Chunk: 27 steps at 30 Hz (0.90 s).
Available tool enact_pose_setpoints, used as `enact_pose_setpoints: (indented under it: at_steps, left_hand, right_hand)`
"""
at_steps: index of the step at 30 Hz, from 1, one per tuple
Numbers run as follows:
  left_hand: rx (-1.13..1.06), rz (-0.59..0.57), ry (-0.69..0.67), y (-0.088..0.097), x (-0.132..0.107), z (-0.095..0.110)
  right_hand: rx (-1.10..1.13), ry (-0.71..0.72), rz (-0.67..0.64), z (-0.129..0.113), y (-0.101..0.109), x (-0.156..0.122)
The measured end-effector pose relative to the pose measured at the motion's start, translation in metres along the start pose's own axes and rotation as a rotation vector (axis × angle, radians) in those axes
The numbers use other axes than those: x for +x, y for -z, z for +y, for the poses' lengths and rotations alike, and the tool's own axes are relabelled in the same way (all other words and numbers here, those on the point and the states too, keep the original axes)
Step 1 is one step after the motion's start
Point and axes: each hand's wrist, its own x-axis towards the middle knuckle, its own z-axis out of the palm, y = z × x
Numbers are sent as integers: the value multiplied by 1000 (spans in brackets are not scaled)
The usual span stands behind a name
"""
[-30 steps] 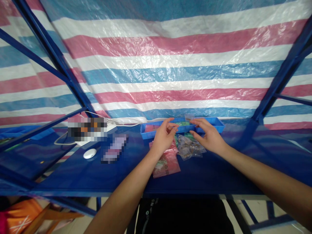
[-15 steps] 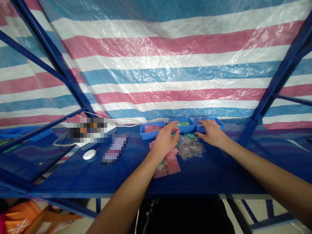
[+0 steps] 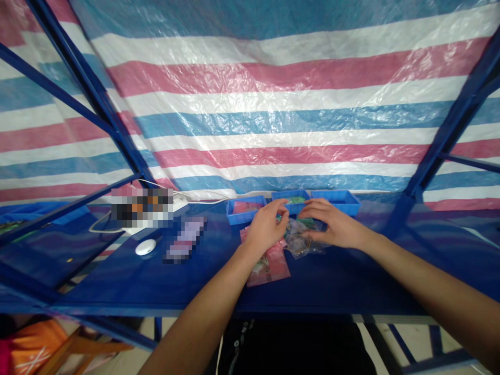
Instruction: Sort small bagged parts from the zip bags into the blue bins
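Note:
My left hand (image 3: 267, 225) is over the pink plastic bags (image 3: 275, 265), its fingers curled towards the thumb. Whatever it grips, if anything, is hidden by the fingers. My right hand (image 3: 338, 225) reaches over a pile of clear plastic bags (image 3: 299, 245) with small contents I cannot make out. Its thumb and fingers are apart, with no object plainly held. Behind the hands stand three blue bins in a row: a left bin (image 3: 234, 219) with a pink bag inside, a middle bin (image 3: 279, 194) with green items, and a right bin (image 3: 353, 206) partly covered by my right hand.
On the blue table (image 3: 156, 289) at left lie a white rounded case (image 3: 146, 247) and a blurred-out phone-like object (image 3: 185, 239). A white power strip (image 3: 180, 205) with cables is behind them. Blue metal posts flank a striped plastic sheet (image 3: 273, 120). An orange garment (image 3: 42, 346) shows at lower left.
My right hand has moved left and towards me, from the right bin to above the clear bags. My left hand stays almost where it was.

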Motion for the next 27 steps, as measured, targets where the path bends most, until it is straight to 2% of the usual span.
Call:
enact_pose_setpoints:
  at_steps: [2, 5, 12, 22, 27]
  left_hand:
    - [5, -1, 3, 0, 0, 1]
    - [15, 6, 14, 1, 0, 3]
    - [25, -10, 18, 0, 0, 2]
    - [19, -9, -16, 0, 0, 0]
    - [-25, -49, -90, -1, -2, 6]
  right_hand:
    - [104, 63, -97, -15, -2, 4]
    - [189, 82, -182, -29, -9, 5]
    - [224, 7, -163, -22, -15, 3]
    - [210, -135, 32, -12, -19, 2]
    - [303, -305, 189, -9, -20, 1]
